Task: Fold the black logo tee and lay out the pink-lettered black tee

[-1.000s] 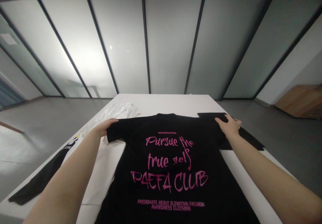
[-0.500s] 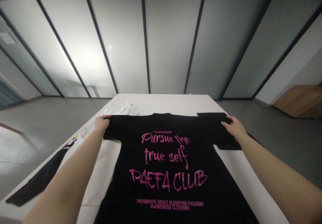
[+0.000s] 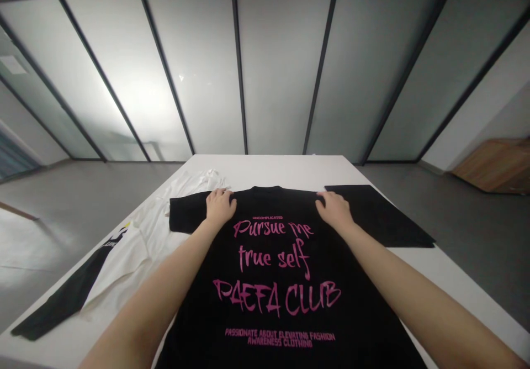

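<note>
A black T-shirt (image 3: 273, 269) with pink lettering lies spread on the white table, its collar at the far side and its hem running out of view below. My left hand (image 3: 221, 206) is at its left shoulder, fingers bent over the upper edge with the thumb on the near side. At the opposite shoulder, my right hand (image 3: 334, 209) grips the cloth in much the same way. The fingertips of both hands are partly hidden. The left sleeve lies out flat; the right one blends into dark cloth behind my right arm.
White garments (image 3: 124, 264) lie crumpled along the left of the table (image 3: 269, 170), beside a dark printed garment (image 3: 68, 291). A flat black folded cloth (image 3: 385, 220) lies at the right. Frosted glass panels (image 3: 281, 65) stand beyond, and a wooden piece (image 3: 497, 164) sits far right.
Both hands have left the sleeve ends and moved inward to the shoulders. The left sleeve end now sits slightly lower and farther left on the table. The shirt's body has stayed put.
</note>
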A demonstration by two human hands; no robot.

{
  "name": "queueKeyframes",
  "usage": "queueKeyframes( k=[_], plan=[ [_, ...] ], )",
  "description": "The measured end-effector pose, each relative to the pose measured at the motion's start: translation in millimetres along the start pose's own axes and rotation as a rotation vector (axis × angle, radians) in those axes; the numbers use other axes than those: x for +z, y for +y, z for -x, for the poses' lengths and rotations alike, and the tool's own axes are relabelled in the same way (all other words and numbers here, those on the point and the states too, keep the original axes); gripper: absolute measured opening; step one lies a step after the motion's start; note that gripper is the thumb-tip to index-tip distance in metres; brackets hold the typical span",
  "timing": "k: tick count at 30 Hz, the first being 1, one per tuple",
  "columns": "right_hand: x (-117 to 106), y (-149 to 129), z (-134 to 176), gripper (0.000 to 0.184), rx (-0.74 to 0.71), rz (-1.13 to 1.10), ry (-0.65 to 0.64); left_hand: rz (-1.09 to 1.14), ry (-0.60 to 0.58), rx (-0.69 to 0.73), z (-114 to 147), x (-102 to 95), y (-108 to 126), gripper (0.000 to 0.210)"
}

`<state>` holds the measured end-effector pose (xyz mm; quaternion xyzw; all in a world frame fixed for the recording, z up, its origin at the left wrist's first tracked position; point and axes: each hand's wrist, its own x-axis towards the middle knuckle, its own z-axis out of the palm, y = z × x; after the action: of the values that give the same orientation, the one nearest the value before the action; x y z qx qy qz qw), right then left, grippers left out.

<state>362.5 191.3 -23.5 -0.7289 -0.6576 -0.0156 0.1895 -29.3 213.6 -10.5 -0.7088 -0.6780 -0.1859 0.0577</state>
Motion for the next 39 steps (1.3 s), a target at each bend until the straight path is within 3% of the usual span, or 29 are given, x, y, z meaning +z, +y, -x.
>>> queueKeyframes(
  k=[4,7,11,15,19,23,29,39],
  plan=[
    [31.8,-47.5,26.0,0.039,-0.028,-0.018,-0.122,0.056,-0.084,-0.005,25.5,33.2,35.1,0.037],
    [48.5,-56.2,43.3,0.044,-0.024,-0.041,-0.062,0.060,-0.083,0.010,43.9,46.6,40.3,0.038],
    [50.7,-40.7,54.1,0.050,-0.014,-0.068,-0.022,0.052,-0.038,0.088,58.3,44.8,32.6,0.040],
    [46.2,-27.5,65.3,0.057,0.023,0.000,-0.132,0.032,-0.047,0.099,70.0,39.6,31.4,0.042],
    [43.5,-29.9,81.5,0.073,0.027,0.070,-0.261,-0.009,-0.132,0.111,88.0,40.9,40.0,0.052],
    [41.9,-31.5,90.4,0.083,0.093,0.090,-0.311,-0.033,-0.229,0.073,98.9,41.8,39.5,0.063],
    [42.7,-21.0,72.9,0.082,0.226,0.106,-0.344,-0.103,-0.329,-0.136,69.2,37.0,12.2,0.071],
    [45.8,-27.4,26.1,0.079,0.303,0.116,-0.340,-0.084,-0.405,-0.187,20.1,47.2,-0.8,0.075]
  ],
)
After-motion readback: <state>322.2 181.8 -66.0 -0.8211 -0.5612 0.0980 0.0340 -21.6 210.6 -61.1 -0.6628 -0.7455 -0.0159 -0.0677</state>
